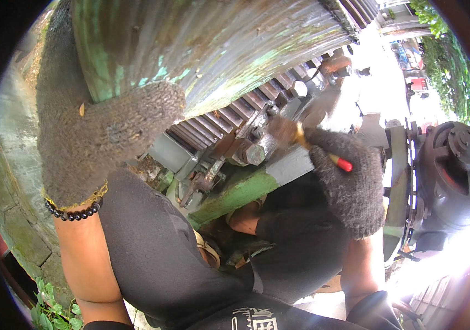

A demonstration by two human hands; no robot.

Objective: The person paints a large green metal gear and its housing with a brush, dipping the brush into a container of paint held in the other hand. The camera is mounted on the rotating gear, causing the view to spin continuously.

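Observation:
My left hand (pixel 86 137), in a dark grey knitted glove, presses against the end of a large worn metal drum (pixel 229 44) with flaking green paint. Its thumb stretches along the drum's lower edge and its fingers reach up the side, spread wide. In a matching glove, my right hand (pixel 353 176) is closed round a brush (pixel 340 161) with a red-tipped handle. The brush's bristles are blurred and point left, close to greasy bolts and a row of metal gear teeth (pixel 224 122) under the drum. Whether the bristles touch metal I cannot tell.
Below the teeth runs a green and grey machine frame (pixel 235 195) with a large hex bolt (pixel 254 154). A dark motor (pixel 452 170) stands at the right. My bent knees flank the frame. Stone paving (pixel 20 236) and plants (pixel 53 308) lie left.

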